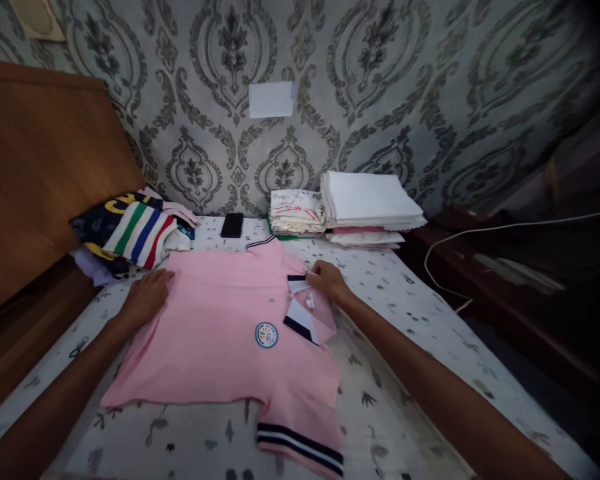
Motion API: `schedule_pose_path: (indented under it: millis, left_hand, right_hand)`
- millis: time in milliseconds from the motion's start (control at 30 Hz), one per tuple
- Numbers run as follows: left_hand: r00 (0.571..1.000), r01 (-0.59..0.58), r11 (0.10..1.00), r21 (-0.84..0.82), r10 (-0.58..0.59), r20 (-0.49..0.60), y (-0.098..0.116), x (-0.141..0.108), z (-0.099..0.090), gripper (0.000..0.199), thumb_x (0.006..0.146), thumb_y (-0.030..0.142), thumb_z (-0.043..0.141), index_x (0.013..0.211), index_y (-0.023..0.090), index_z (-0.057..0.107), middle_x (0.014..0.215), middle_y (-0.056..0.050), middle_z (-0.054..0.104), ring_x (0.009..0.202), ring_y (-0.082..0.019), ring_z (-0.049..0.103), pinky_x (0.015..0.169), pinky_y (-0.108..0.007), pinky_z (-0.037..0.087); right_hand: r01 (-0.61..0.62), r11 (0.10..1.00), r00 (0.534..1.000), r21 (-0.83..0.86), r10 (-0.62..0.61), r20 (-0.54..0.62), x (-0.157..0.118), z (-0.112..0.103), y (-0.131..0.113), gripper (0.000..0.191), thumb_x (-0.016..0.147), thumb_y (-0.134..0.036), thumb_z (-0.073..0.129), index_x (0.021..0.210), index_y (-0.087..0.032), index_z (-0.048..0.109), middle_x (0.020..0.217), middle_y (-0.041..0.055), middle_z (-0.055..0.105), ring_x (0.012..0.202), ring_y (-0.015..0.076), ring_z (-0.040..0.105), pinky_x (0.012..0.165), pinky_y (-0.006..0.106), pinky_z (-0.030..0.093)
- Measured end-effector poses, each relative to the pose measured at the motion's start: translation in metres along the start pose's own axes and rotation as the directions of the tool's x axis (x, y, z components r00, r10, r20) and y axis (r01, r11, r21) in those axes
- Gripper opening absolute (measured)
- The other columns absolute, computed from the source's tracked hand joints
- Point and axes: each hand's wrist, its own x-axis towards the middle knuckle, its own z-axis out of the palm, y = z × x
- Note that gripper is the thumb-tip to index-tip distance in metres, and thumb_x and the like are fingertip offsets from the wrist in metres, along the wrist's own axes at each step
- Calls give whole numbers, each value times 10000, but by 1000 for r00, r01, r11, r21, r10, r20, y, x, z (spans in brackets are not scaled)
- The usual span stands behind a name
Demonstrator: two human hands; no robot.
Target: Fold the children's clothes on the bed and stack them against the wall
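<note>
A pink polo shirt [210, 320] lies spread on a patterned sheet, its hem to the left and its collar [300, 320] to the right. A round badge [267, 335] shows on its chest, and dark and white stripes edge the sleeves. My left hand [147, 295] is closed at the far corner of the hem, fingertips on the cloth. At the far side of the collar, my right hand [329, 280] pinches the shirt between thumb and fingers. The near sleeve [303, 427] points toward me; the far one is partly folded.
Along the wall lie a heap of clothes with a striped garment [143, 233], a black phone [232, 225], a folded printed cloth stack [296, 210] and a white folded stack [370, 200]. A wooden panel [50, 167] stands left; a white cable [445, 250] hangs right.
</note>
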Motion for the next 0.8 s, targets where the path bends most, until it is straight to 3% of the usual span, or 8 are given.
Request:
schedule_pose_path:
  millis: [100,233,333,433,600,733,800]
  left_hand:
    - [998,35,999,34,-36,44,-3,-5,-7,524,897,197,368,1385,169,557,1439,-150,557,1310,-327,512,1042,-501,443]
    - [992,59,995,83,-67,108,6,-8,-18,554,879,168,374,1411,181,528,1459,-141,539,1305,-318,508,1017,-479,457]
    - [980,85,991,108,-103,170,13,0,-30,488,875,162,379,1315,179,589,1356,-156,606,1208,-326,575,918,-456,498]
    - [974,169,985,43,-174,144,15,20,-38,397,892,196,388,1212,180,622,1266,-151,649,1129,-312,624,877,-418,502]
    - [975,215,973,-87,-208,81,21,71,-26,392,928,293,390,1235,154,590,1268,-153,653,1133,-277,628,892,-360,489]
    - [965,258,962,-85,-254,58,29,99,-9,397,879,295,472,1196,99,608,1249,-230,640,1161,-343,599,882,-401,477]
    - [960,280,955,-98,-276,56,30,106,-4,365,849,263,500,1157,112,625,1196,-215,666,1110,-338,622,850,-393,479]
  right_hand:
    - [-29,999,999,-24,29,-22,-1,-9,13,56,707,-205,591,666,-203,552,711,6,646,673,150,561,557,238,345]
    - [-34,995,997,-92,40,67,-1,-15,27,53,724,-212,631,766,-180,625,770,29,685,718,164,601,587,240,376]
    - [-21,991,991,-132,38,125,7,-15,22,271,775,-310,654,998,-156,671,850,58,721,776,190,640,642,258,414]
    - [14,976,990,-215,17,143,25,-8,2,351,830,-443,627,1035,-166,691,964,98,734,873,224,663,681,280,433]
    - [10,960,998,-278,6,56,62,21,-38,389,857,-496,588,1023,-162,699,1120,144,696,1036,272,634,732,301,447]
    - [39,959,999,-279,-40,2,78,45,-52,266,884,-354,554,1041,-178,677,1109,119,693,1015,247,625,739,295,432]
    - [77,958,996,-275,-84,-14,80,49,-51,215,911,-289,513,1027,-197,669,1082,97,701,1001,235,623,738,290,414]
